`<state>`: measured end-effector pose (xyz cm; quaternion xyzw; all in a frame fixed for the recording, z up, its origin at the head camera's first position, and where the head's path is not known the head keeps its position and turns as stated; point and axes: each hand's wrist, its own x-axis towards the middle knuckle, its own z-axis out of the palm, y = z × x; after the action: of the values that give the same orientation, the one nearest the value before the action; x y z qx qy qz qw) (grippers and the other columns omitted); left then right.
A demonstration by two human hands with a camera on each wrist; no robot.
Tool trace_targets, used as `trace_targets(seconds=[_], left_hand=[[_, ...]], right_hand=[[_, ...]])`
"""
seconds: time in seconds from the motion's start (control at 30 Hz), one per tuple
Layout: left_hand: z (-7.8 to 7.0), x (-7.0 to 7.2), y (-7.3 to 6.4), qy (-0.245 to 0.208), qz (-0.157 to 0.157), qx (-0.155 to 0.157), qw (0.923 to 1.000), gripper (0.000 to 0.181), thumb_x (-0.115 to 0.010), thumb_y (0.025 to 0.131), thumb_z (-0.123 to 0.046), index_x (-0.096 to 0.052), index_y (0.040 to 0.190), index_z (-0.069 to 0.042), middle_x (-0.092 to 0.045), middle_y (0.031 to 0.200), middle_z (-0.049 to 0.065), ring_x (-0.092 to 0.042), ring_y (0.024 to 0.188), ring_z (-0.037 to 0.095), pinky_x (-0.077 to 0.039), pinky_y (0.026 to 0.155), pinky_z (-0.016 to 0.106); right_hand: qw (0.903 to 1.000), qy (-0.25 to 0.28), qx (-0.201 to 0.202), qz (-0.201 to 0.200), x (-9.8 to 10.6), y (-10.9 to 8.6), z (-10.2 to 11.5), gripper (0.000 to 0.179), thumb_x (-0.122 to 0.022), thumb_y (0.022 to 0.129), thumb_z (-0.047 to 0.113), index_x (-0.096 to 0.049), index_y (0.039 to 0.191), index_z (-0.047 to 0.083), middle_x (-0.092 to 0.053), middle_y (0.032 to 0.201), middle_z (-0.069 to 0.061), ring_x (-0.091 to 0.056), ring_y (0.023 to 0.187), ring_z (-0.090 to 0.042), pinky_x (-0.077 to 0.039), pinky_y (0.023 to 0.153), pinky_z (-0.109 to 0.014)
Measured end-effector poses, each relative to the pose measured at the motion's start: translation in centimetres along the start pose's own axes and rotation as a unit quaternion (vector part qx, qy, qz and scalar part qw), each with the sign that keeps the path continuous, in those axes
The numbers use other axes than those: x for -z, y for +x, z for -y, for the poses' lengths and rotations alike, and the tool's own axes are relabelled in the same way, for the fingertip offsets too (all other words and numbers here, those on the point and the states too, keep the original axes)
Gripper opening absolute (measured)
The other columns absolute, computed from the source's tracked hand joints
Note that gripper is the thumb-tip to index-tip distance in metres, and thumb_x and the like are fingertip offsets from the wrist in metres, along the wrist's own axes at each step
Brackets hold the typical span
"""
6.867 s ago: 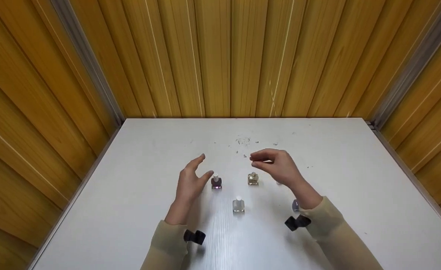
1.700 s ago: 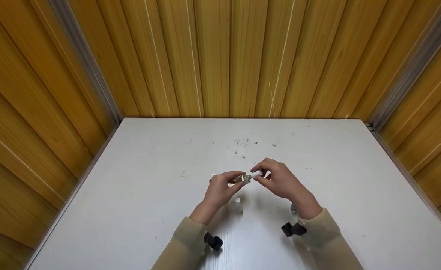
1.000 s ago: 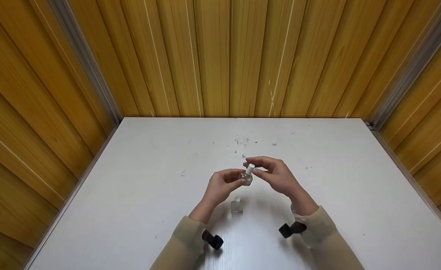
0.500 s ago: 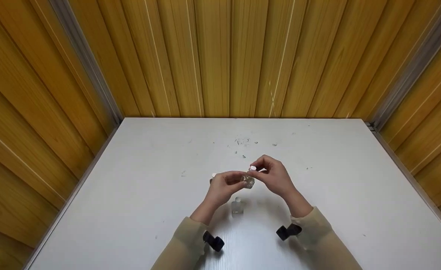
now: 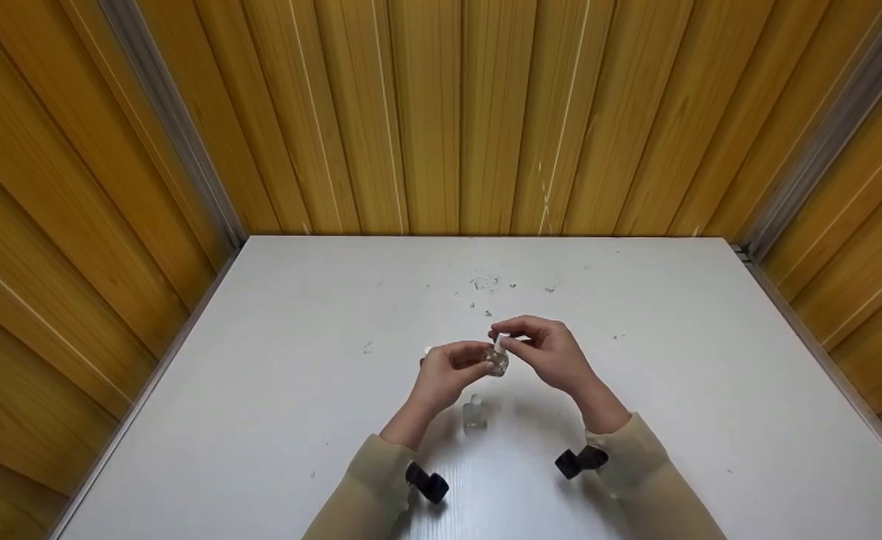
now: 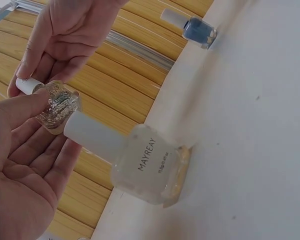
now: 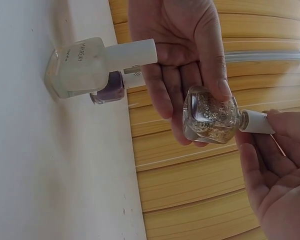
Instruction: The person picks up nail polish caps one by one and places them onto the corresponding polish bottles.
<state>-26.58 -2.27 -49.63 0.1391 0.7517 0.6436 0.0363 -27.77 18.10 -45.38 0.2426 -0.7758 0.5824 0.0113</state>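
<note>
My left hand (image 5: 441,379) grips a clear nail polish bottle (image 7: 210,117) with gold and silver glitter, thumb against its side. The bottle is held above the table, in front of me. My right hand (image 5: 553,356) pinches its white cap (image 7: 257,122) between thumb and fingers. The cap sits at the bottle's neck, where a narrow ring of the neck shows in the right wrist view. Below the hands, a milky-white nail polish bottle (image 6: 147,167) with a white cap stands upright on the table.
A dark purple nail polish bottle (image 7: 111,89) stands behind my left hand, mostly hidden in the head view. A blue one (image 6: 197,31) stands at the right, hidden by my right arm from the head. Dark specks mark the white table (image 5: 321,300); wood-look panels (image 5: 426,112) surround it.
The glitter bottle, earlier uncapped on the table, is lifted in my left hand with the cap at its neck. Over the last second my right fingers shift around the cap.
</note>
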Motion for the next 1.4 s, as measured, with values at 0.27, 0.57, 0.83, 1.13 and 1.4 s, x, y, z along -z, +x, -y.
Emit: trace_targets(seconds=[0.27, 0.57, 0.83, 1.13, 1.4], left_hand=[[0.0, -0.1, -0.2, 0.008, 0.007, 0.000, 0.9999, 0.027, -0.076, 0.093, -0.011, -0.075, 0.119, -0.006, -0.078, 0.116, 0.013, -0.075, 0.108, 0.024, -0.062, 0.092, 0.031], [0.0, -0.1, 0.0, 0.001, 0.009, -0.007, 0.9999, 0.030, -0.077, 0.093, -0.013, -0.074, 0.121, -0.003, -0.076, 0.118, 0.016, -0.074, 0.111, 0.029, -0.061, 0.094, 0.032], [0.0, -0.2, -0.1, 0.000, 0.008, -0.012, 0.9999, 0.029, -0.076, 0.092, -0.010, -0.074, 0.119, 0.000, -0.077, 0.115, 0.018, -0.076, 0.107, 0.029, -0.062, 0.091, 0.031], [0.2, -0.3, -0.2, 0.009, 0.015, -0.015, 0.9997, 0.028, -0.075, 0.093, -0.008, -0.074, 0.120, -0.001, -0.077, 0.116, 0.016, -0.076, 0.107, 0.026, -0.062, 0.091, 0.029], [0.2, -0.2, -0.2, 0.009, 0.004, -0.007, 0.9999, 0.030, -0.076, 0.093, -0.013, -0.073, 0.122, -0.003, -0.076, 0.118, 0.016, -0.074, 0.110, 0.029, -0.061, 0.094, 0.034]], right_hand=[[0.9953, -0.049, -0.044, -0.071, -0.6, 0.1, -0.1, 0.017, -0.084, 0.085, 0.010, -0.072, 0.097, 0.006, -0.073, 0.095, -0.012, -0.066, 0.084, -0.009, -0.058, 0.073, -0.020], [0.9980, -0.047, -0.041, 0.008, 0.2, 0.0, 0.4, 0.034, -0.069, 0.100, 0.020, -0.064, 0.130, 0.005, -0.070, 0.121, -0.014, -0.064, 0.116, -0.029, -0.055, 0.087, -0.024], [0.9990, -0.043, -0.010, 0.010, 0.4, 0.0, 0.2, 0.020, -0.071, 0.097, 0.011, -0.075, 0.115, 0.005, -0.075, 0.114, -0.017, -0.070, 0.101, -0.012, -0.059, 0.083, -0.021], [0.9914, -0.105, -0.061, -0.049, -0.4, 0.0, 0.0, 0.022, -0.084, 0.087, 0.019, -0.068, 0.096, 0.007, -0.070, 0.093, -0.006, -0.062, 0.084, -0.011, -0.055, 0.072, -0.021], [0.9986, -0.039, -0.017, 0.031, 0.8, -0.2, 0.1, 0.030, -0.067, 0.101, 0.017, -0.070, 0.128, 0.005, -0.072, 0.123, -0.017, -0.069, 0.114, -0.019, -0.058, 0.089, -0.023]])
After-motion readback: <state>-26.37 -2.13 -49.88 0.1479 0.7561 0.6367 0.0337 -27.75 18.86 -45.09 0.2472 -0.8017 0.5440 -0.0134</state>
